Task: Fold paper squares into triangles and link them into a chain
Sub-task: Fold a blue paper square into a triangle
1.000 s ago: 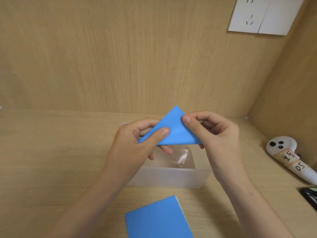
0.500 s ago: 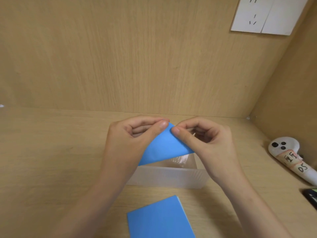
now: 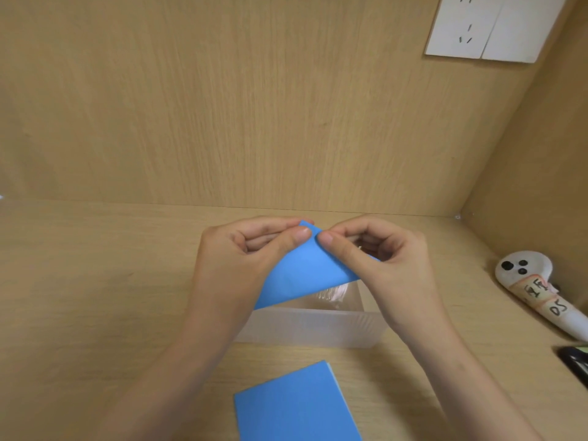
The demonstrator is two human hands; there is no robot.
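A folded blue paper triangle (image 3: 302, 275) hangs in the air above a clear plastic box (image 3: 311, 326), its apex pointing up. My left hand (image 3: 245, 259) pinches the apex from the left between thumb and forefinger. My right hand (image 3: 378, 262) pinches it from the right, thumb laid on the paper's right slope. The two thumbs nearly meet at the top. A stack of blue paper squares (image 3: 296, 405) lies flat on the desk near me, below the box.
A wooden back wall and a right side wall close in the desk. A white handheld controller (image 3: 537, 291) with a taped label lies at the right. A dark object (image 3: 576, 364) sits at the right edge. A white wall socket (image 3: 483, 27) is at the upper right.
The triangle has tipped down over the box. Both thumbs slid up its sides and now meet at the apex; a second ago they held it lower and farther apart.
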